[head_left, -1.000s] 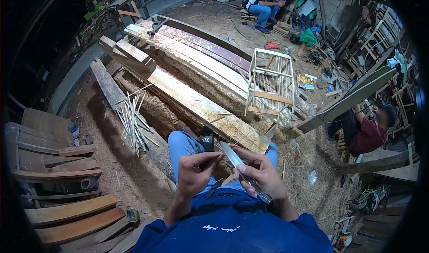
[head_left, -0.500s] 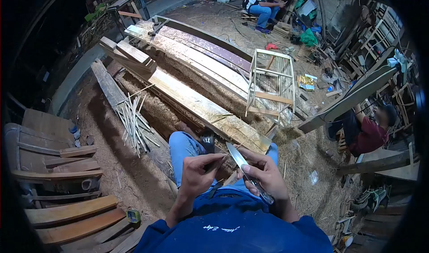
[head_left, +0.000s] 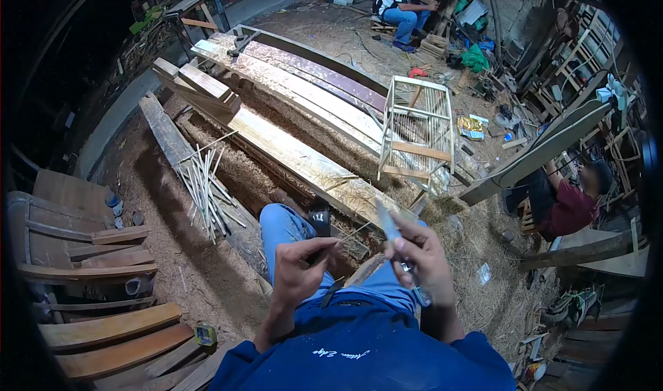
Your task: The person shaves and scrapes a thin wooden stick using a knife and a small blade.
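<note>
My right hand [head_left: 423, 263] is closed around the handle of a knife [head_left: 388, 224], its blade pointing up and away from me and blurred by motion. To its left, my left hand [head_left: 301, 272] is closed in a pinch over my lap. A thin wooden stick [head_left: 356, 232] juts from its fingertips toward the knife; most of its length is hidden or too fine to follow. Blade and left fingers are apart. Many similar pale sticks [head_left: 206, 187] lie in a loose pile on a weathered board to the left.
Ahead lies a long plank [head_left: 297, 149] with stacked wood blocks [head_left: 200, 83] at its far end. A slatted wooden frame [head_left: 418, 125] stands beyond it. One person [head_left: 570, 201] sits at right, another [head_left: 400, 14] at the back. Curved boards [head_left: 114, 325] lie at lower left.
My right hand has moved slightly right with the knife, and the blade has turned more upright, away from my left hand. My left hand has barely shifted.
</note>
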A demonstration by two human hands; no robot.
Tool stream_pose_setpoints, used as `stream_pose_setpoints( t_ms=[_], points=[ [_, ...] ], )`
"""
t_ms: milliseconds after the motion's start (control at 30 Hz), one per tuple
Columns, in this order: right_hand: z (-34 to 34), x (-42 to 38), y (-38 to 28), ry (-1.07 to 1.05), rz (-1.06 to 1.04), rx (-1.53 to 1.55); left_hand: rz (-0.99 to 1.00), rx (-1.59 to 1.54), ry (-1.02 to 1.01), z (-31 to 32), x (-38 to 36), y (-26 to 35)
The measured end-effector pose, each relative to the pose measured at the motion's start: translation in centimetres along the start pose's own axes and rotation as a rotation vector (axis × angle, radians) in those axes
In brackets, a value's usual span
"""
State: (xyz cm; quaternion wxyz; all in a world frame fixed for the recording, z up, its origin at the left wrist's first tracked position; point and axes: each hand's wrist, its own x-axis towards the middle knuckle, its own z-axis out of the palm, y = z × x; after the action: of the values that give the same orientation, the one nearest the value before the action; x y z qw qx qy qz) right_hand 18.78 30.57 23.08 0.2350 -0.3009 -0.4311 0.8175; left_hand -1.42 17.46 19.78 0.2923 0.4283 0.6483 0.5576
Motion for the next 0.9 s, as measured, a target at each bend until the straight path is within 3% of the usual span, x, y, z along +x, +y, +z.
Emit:
stream_pose_setpoints(
  t_ms=[167, 300, 433, 633, 700, 900],
  points=[
    [-2.5, 0.3, -1.3, 0.137, -0.224, 0.038, -0.011, 0.026, 0.026, -0.4, -0.1, -0.1],
    [-0.4, -0.1, -1.6, -0.016, -0.109, -0.065, -0.030, 0.020, 0.024, -0.3, 0.2, 0.2],
    [1.5, 0.3, -0.4, -0.199, 0.082, 0.024, -0.040, 0.029, 0.016, 0.1, 0.3, -0.4],
    [-0.2, 1.6, -0.5, 0.015, -0.037, 0.011, -0.062, 0.022, -0.086, -0.8, 0.5, -0.1],
    [-1.2, 2.0, -1.1, 0.054, -0.195, 0.094, -0.084, 0.078, -0.203, -1.6, 0.4, -1.2],
    [0.8, 1.6, -1.2, 0.038, -0.095, 0.057, -0.068, 0.007, -0.097, -0.7, 0.3, -1.2]
  ],
)
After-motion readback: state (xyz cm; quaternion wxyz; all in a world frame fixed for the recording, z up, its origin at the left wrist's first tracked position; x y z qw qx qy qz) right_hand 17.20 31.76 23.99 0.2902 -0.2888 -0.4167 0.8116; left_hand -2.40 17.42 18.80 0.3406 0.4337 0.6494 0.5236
